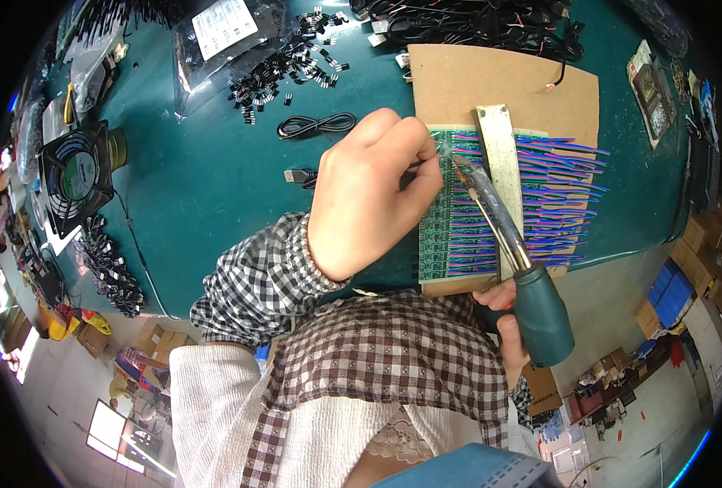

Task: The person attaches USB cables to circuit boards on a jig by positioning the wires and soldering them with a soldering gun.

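The soldering iron (517,248) runs long from 5 o'clock to its tip at 11, above the green boards (436,236) toward 2 o'clock. The right hand (511,346) curls round its fat end; the left hand (373,191) pinches closed, on what I cannot tell. The tabletop (214,195) is green; brown boxes (697,240) sit past it at 3 o'clock

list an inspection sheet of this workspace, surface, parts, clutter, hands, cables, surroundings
Surface: green tabletop, brown board on it.
Job's things: green circuit boards with red and blue wires; metal bar across the wires.
Clutter: black connectors in a loose pile; fan at left.
Hands: left hand at the boards, its grip unclear; right hand holding soldering iron.
Cables: coiled black cable; black cable bundle at far edge.
Surroundings: cardboard boxes at right.
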Available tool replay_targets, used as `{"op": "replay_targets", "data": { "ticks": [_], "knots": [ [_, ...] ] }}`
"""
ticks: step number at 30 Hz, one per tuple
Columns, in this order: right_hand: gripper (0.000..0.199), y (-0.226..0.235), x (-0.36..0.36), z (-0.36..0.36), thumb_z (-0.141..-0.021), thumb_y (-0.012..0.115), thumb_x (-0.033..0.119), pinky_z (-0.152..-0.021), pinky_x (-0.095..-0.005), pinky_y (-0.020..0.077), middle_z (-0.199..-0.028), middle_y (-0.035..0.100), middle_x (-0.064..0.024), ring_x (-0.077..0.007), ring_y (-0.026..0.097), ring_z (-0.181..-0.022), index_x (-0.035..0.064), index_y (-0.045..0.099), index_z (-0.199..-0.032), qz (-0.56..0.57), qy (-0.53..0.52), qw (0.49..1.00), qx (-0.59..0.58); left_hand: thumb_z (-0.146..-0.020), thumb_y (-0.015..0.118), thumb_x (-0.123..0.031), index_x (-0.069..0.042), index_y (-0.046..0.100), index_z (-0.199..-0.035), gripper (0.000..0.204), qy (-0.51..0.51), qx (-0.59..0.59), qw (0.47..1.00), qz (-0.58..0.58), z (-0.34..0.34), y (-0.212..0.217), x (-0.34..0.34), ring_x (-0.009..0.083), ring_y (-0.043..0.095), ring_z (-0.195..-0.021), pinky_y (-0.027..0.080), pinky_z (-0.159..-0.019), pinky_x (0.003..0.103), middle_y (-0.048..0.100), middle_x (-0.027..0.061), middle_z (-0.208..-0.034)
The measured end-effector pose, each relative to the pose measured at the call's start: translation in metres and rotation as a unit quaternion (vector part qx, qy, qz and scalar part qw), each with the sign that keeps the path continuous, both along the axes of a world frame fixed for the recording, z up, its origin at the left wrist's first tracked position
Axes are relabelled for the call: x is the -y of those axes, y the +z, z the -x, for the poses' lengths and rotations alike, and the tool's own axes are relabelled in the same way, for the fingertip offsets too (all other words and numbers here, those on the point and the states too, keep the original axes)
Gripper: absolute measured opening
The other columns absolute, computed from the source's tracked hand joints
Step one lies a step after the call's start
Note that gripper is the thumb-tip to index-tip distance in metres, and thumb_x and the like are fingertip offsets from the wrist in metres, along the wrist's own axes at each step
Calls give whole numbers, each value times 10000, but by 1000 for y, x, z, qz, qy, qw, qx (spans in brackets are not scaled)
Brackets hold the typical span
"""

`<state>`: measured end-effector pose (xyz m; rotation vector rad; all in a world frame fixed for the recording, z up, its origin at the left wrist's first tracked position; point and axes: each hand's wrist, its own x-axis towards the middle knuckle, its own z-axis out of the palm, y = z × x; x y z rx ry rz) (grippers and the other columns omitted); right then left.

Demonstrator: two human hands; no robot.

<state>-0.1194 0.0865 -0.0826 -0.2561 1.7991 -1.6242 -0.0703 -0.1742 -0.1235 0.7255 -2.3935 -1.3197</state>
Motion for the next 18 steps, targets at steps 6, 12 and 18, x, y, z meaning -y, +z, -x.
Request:
{"op": "replay_targets", "data": {
  "ticks": [6,12,18],
  "knots": [
    [384,0,2,1,-868,837,186,-863,-449,626,-924,707,-161,-271,722,-872,-72,634,-1066,-1,1,1000,3,-791,747,25,-55,663,-837,125,7,-9,1000,4,1,-2,0,62,472,-570,402,-522,224,561,0,-751],
    [415,0,3,-1,-837,866,165,-867,-469,633,-891,692,-138,-249,703,-831,-71,624,-1078,7,-20,999,36,-785,743,26,-56,657,-834,129,3,-8,1000,9,1,-1,1,73,464,-563,398,-520,231,546,4,-743],
    [424,-1,2,-2,-824,871,137,-858,-470,635,-862,691,-129,-245,703,-818,-74,616,-1090,-5,-24,999,35,-782,742,25,-58,658,-835,129,1,-10,1000,10,1,-2,2,79,462,-559,397,-519,236,544,7,-741]
  ]
}}
